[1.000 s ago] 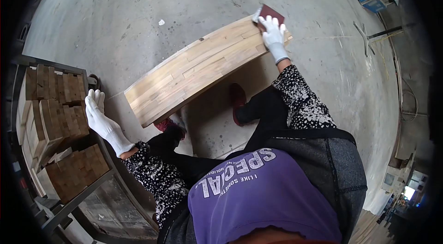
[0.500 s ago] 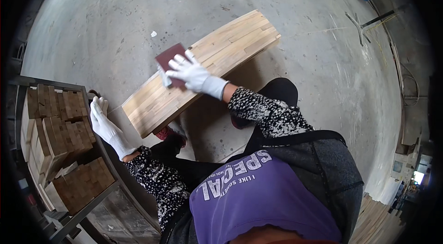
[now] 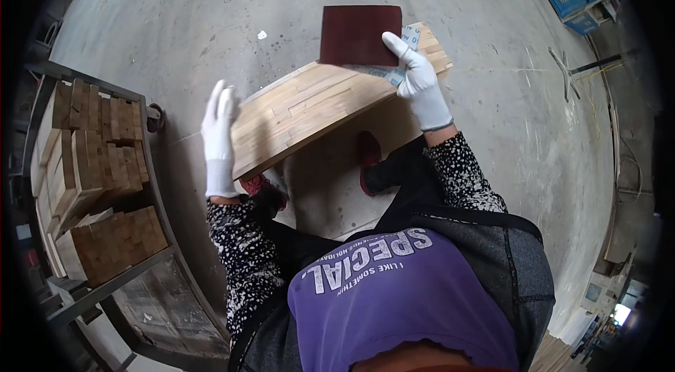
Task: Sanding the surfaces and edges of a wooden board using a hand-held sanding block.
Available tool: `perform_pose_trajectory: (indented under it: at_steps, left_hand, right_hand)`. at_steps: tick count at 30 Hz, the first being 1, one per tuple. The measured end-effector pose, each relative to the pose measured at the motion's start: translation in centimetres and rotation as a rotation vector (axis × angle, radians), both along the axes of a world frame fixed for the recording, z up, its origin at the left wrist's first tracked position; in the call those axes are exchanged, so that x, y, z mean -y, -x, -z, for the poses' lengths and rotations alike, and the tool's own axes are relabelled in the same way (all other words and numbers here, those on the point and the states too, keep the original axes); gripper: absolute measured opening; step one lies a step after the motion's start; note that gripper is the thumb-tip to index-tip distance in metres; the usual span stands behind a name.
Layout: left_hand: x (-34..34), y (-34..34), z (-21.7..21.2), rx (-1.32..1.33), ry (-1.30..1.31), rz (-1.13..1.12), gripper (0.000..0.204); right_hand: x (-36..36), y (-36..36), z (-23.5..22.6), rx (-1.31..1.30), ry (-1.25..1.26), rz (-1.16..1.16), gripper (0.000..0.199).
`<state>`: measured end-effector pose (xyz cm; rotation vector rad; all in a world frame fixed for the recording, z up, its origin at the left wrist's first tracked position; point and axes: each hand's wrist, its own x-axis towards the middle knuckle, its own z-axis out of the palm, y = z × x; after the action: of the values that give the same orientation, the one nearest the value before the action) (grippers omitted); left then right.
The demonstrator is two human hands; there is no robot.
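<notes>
Dark red, an abrasive-looking sheet [image 3: 360, 34] is pinched in the right hand [image 3: 420, 84], the gloved thumb on its red face and the other fingers mostly hidden behind, near a pale backing printed in blue. It spreads to the left of those fingers, seemingly held clear of the wooden board [image 3: 309, 105], which lies broad face up, below and to the left of them. The left hand [image 3: 219, 126], slightly blurred, holds nothing visible; its fingers are close together, just beside the board's left end, though whether they touch it cannot be told. As for progress, the upper face shows no clear line between rubbed and unrubbed wood, so how much is done cannot be judged; the underside is hidden. Left of the left fingers, stacked wood pieces [image 3: 119, 245] stand apart, their finish likewise unclear.
</notes>
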<state>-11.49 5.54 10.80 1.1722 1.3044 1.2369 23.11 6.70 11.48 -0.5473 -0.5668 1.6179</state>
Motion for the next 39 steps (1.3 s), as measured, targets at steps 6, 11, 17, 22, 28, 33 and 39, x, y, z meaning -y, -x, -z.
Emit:
perform_pose_trajectory:
  at_steps: [6,11,17,22,28,33,39]
  left_hand:
    - [0.1,-4.4,1.5,0.393,0.292,0.274,0.048]
    - [0.5,-3.6,2.0,0.299,0.229,0.277,0.025]
    - [0.8,-3.6,2.0,0.159,0.118,0.388,0.027]
    - [0.8,-3.2,1.7,0.108,0.073,0.461,0.034]
    - [0.4,-4.3,1.3,0.426,0.203,0.301,0.044]
    - [1.1,-4.2,-0.1,0.272,-0.096,0.271,0.051]
    - [1.6,-3.3,-0.6,-0.014,-0.068,0.361,0.040]
  right_hand:
    - [3.5,7.2,-0.6,-0.080,0.230,-0.193,0.033]
    - [3.1,7.0,1.2,-0.374,0.084,-0.329,0.032]
    - [2.7,6.9,1.5,-0.335,0.069,-0.289,0.049]
    - [3.2,6.8,0.0,-0.249,0.044,-0.288,0.053]
    - [3.4,7.2,-1.1,-0.186,0.005,-0.270,0.048]
    - [3.2,7.6,-0.5,-0.135,0.076,-0.271,0.048]
    - [3.3,7.2,-0.1,0.038,0.177,-0.266,0.049]
